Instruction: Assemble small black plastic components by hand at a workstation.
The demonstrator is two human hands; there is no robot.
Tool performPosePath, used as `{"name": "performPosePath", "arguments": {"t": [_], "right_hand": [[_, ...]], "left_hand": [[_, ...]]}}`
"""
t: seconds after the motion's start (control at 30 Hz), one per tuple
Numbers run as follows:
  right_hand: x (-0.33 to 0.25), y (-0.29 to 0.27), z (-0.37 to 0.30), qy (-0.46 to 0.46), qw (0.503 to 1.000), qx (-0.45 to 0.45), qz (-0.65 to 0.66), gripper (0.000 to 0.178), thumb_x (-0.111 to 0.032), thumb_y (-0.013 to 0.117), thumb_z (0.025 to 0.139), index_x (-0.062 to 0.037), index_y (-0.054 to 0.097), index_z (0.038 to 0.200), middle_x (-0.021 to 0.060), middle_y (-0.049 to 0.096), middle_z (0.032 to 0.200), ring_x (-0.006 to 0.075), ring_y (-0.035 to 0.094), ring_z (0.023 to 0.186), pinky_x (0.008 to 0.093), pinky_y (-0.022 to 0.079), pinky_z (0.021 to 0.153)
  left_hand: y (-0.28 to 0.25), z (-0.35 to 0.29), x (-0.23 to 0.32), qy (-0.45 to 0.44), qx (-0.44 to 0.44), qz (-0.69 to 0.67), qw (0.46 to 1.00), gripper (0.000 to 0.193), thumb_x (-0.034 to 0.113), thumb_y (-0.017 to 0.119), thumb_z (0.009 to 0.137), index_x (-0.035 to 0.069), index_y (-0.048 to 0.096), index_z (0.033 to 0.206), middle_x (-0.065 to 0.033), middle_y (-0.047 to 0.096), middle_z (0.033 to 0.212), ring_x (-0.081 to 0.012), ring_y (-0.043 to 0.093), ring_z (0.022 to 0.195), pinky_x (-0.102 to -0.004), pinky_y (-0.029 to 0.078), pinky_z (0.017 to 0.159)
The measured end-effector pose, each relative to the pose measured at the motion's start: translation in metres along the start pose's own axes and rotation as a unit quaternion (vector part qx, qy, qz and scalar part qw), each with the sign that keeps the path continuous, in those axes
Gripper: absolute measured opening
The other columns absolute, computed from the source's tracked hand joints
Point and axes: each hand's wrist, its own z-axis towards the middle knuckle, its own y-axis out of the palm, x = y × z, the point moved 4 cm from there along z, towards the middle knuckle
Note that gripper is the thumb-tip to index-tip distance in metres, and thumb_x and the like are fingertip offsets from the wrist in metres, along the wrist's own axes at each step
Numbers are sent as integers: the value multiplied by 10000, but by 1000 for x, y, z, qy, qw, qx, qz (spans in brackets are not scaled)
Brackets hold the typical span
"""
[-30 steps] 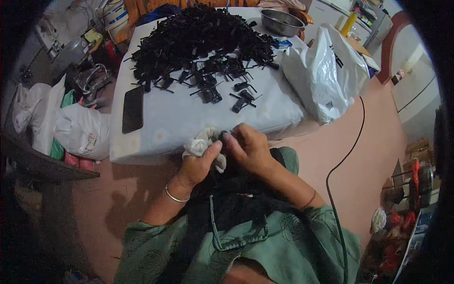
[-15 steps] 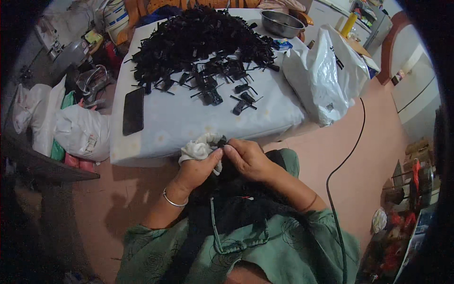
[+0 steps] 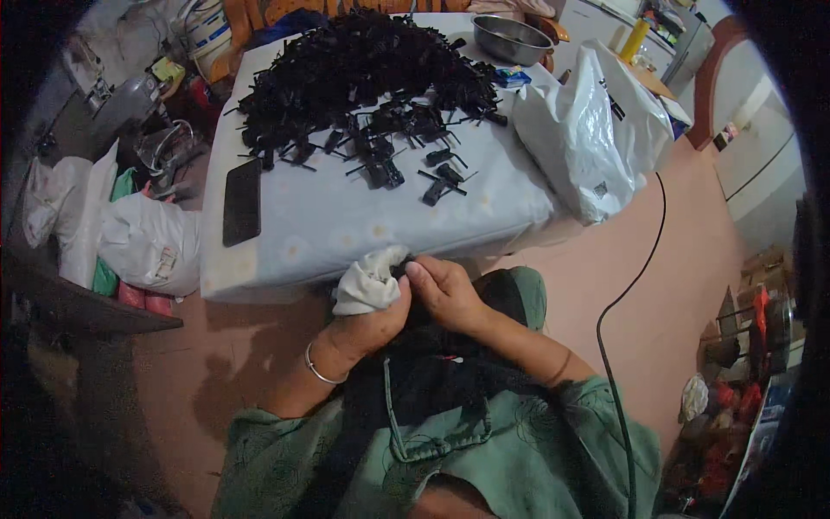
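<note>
Slightly nearer the body than half a second ago, one small black plastic piece (image 3: 400, 269) sits between both hands, before the pale floral-covered bench (image 3: 346, 227). Left hand (image 3: 373, 325) grips crumpled white cloth (image 3: 367, 287) beside it; right hand (image 3: 448, 292), fingers curled, pinches its end.

Illumination is dim, the white bag (image 3: 581, 143) shows glare, the floor (image 3: 666, 320) carries soft shadows, and fisheye curvature bends the edges.

The left hand (image 3: 373, 322) sits lower than one second earlier, and the white cloth (image 3: 367, 287) over its fingers forms a smoother, fuller fold, its dangling end now out of sight. The right hand (image 3: 448, 294) is also lower, its previously raised fingers curled beside the small black part (image 3: 400, 269).
</note>
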Motion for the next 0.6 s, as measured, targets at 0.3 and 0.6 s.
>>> {"name": "performPosePath", "arguments": {"t": [0.3, 0.6], "right_hand": [[10, -13, 0, 3, 984, -150, -98, 221, -115, 594, 805, 8, 553, 985, 100, 611, 839, 116, 546, 754, 274, 440, 665], [-14, -20, -5, -142, 967, -93, -192, 179, -96, 626, 758, -10, 582, 908, 148, 584, 751, 253, 577, 654, 302, 448, 580]], "left_hand": [[4, -3, -32, -254, -38, -354, 899, 203, 87, 499, 842, 45, 448, 1034, -5, 529, 808, -62, 466, 614, -195, 397, 510], [11, -4, -35, -267, -40, -442, 855, 286, 94, 439, 877, 53, 397, 1157, -10, 530, 781, -67, 443, 528, -200, 380, 464]]}}
